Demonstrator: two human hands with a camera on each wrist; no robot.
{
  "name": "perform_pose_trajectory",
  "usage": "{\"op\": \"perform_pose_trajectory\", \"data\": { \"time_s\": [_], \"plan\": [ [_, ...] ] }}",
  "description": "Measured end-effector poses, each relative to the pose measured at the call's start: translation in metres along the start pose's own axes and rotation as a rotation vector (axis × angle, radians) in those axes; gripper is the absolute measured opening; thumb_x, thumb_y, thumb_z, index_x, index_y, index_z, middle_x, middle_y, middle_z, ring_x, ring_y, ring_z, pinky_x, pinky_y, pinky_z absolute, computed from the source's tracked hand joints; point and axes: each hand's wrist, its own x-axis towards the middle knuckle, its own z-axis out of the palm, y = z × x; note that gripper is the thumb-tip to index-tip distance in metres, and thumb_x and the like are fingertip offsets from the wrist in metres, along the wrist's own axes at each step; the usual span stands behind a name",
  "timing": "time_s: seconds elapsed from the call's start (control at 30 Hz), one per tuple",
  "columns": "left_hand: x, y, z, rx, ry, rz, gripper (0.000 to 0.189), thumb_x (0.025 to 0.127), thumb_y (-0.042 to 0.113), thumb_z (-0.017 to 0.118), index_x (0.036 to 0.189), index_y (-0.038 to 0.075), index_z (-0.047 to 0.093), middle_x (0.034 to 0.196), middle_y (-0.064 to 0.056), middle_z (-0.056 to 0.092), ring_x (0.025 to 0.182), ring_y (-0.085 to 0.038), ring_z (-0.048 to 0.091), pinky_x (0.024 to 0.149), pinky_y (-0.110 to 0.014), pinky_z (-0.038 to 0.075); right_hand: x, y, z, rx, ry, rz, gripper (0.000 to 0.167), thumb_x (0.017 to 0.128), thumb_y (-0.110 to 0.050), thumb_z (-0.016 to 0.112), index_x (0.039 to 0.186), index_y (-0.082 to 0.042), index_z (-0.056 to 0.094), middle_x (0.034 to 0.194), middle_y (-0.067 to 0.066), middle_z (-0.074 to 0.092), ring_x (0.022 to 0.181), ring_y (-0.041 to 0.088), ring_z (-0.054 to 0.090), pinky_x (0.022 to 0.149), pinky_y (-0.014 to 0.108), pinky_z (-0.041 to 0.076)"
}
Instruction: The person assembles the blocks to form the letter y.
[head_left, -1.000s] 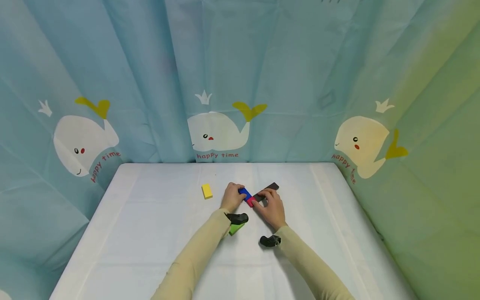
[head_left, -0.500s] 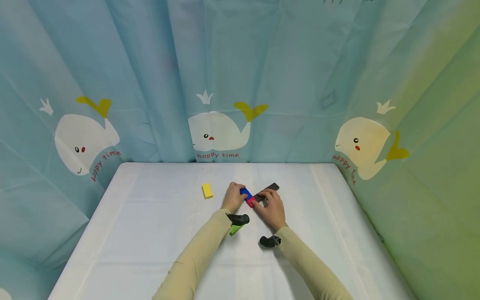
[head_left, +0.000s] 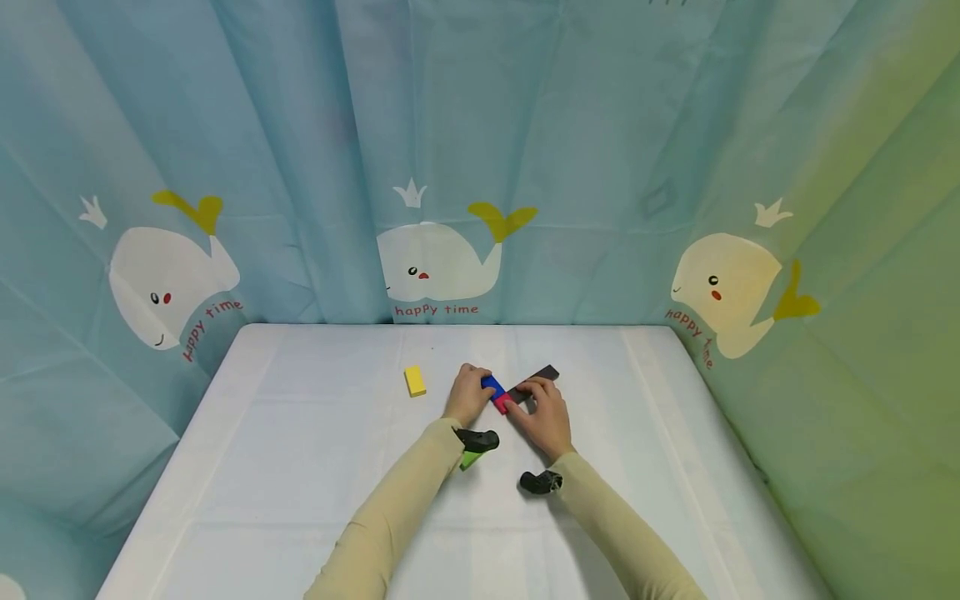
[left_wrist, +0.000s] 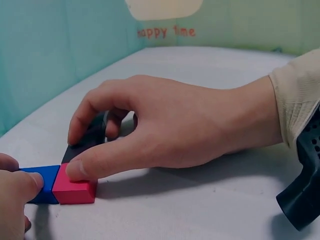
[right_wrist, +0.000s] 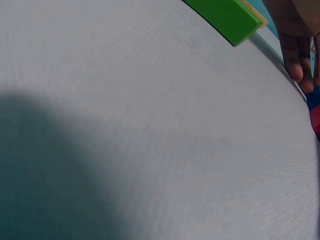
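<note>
My left hand [head_left: 468,396] pinches a blue block [head_left: 491,384] between thumb and fingers. Against the blue block's near end sits a red block [left_wrist: 76,191], its front face flush beside the blue one in the left wrist view. My right hand [head_left: 549,423] has its thumb on the red block's top, while its curled fingers rest on a long black block [head_left: 549,374]. That black bar runs from the red block toward the back right, and the hand covers part of it. In the right wrist view only the left hand's fingers [right_wrist: 295,55] show at the upper right.
A green block [head_left: 470,459] lies on the white table [head_left: 285,467], partly hidden by the left wrist camera [head_left: 480,440]. Farther left is a yellow block [head_left: 415,381]. A whale-print curtain [head_left: 585,208] surrounds the table's back and sides.
Both hands stay nearly still on the blocks. The left hand and blue block have shifted very slightly to the right since one second ago.
</note>
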Motion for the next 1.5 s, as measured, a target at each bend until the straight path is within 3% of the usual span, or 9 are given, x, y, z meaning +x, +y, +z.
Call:
{"op": "perform_pose_trajectory", "data": {
  "time_s": [0.47,0.87,1.23,1.37,1.5],
  "plan": [
    [0.003,-0.001,-0.002,0.038,-0.002,0.025,0.035,0.093,0.015,0.068,0.126,0.002,0.064,0.117,-0.015,0.055,0.108,-0.025,0.057,0.099,-0.037,0.044,0.004,-0.001,-0.001,-0.008,-0.041,0.032,0.038,0.082,-0.033,0.079,0.106,-0.006,0.069,0.119,0.013,0.055,0.107,0.035,0.053,0.094,0.052,0.039],
    [0.000,-0.002,-0.003,-0.006,0.008,0.013,0.035,0.092,0.014,0.069,0.124,0.001,0.065,0.117,-0.016,0.055,0.110,-0.027,0.057,0.099,-0.038,0.044,0.005,-0.003,-0.001,-0.019,-0.060,0.054,0.039,0.083,-0.035,0.078,0.107,-0.006,0.069,0.119,0.014,0.055,0.108,0.036,0.054,0.095,0.052,0.039],
    [-0.001,-0.007,0.000,-0.009,0.009,0.005,0.035,0.092,0.016,0.069,0.124,0.002,0.065,0.116,-0.015,0.055,0.108,-0.026,0.057,0.098,-0.038,0.045,0.001,0.000,0.002,-0.022,-0.020,0.003,0.037,0.081,-0.032,0.080,0.106,-0.006,0.069,0.116,0.013,0.057,0.106,0.035,0.055,0.091,0.053,0.041],
    [-0.001,-0.010,-0.011,0.001,0.014,0.016,0.036,0.093,0.018,0.068,0.125,0.003,0.064,0.118,-0.016,0.054,0.109,-0.027,0.056,0.098,-0.039,0.044,0.001,0.000,0.001,-0.013,-0.022,0.002,0.038,0.081,-0.032,0.080,0.106,-0.005,0.069,0.116,0.014,0.057,0.106,0.034,0.055,0.092,0.052,0.041],
    [0.000,-0.024,-0.034,0.088,0.117,0.017,0.032,0.094,0.020,0.067,0.123,0.007,0.066,0.119,-0.015,0.055,0.112,-0.032,0.051,0.096,-0.045,0.042,0.001,0.002,-0.002,0.000,-0.030,0.020,0.038,0.081,-0.032,0.080,0.107,-0.005,0.069,0.117,0.013,0.057,0.107,0.033,0.055,0.093,0.051,0.041]
  ]
}}
